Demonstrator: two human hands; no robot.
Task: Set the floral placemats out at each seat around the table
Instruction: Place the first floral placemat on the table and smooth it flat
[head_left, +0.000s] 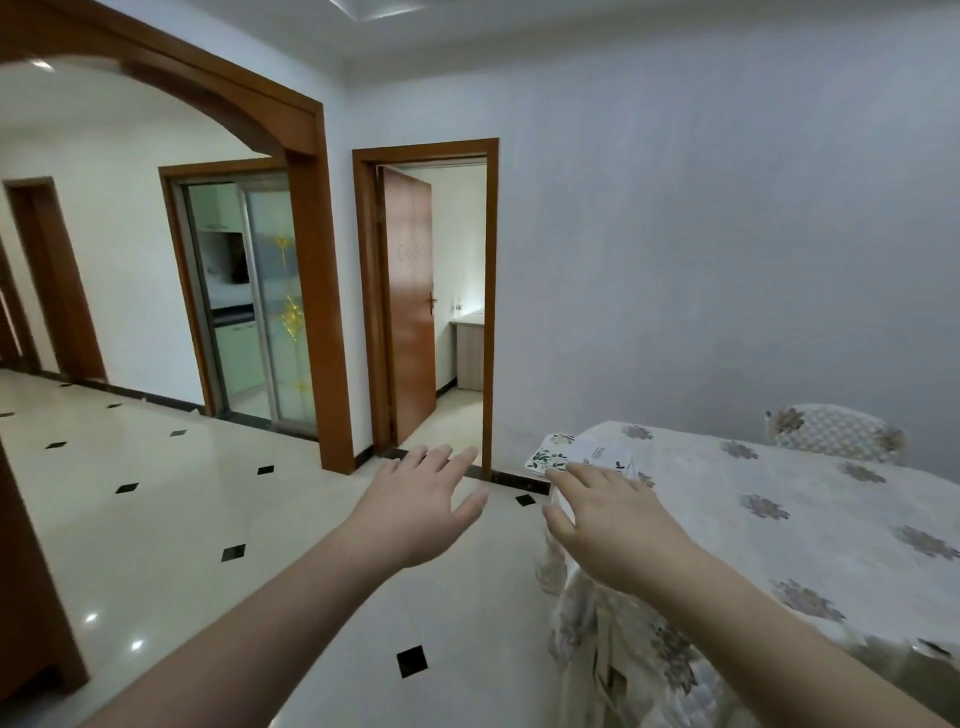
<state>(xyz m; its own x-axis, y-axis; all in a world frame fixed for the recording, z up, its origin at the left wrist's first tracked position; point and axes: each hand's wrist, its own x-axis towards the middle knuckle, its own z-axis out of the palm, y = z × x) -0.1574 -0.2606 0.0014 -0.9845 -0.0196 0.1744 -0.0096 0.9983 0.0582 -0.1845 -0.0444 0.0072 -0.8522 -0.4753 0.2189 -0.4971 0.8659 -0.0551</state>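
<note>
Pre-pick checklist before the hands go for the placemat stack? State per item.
1. Placemats located: ok, a small stack sits at the far corner of the table.
2. Right hand free: ok, open, fingers spread, holding nothing, just short of the stack.
3. Left hand free: ok, open and empty, over the floor beside the table.
4. Stack stable: not ok, it overhangs the table corner and the top sheets lie skewed.
5. Number of mats: cannot tell, they overlap.
6. Seats known: cannot tell, only one chair shows, at the far side.
7. Mats already laid: not ok, none on the visible tablecloth.
</note>
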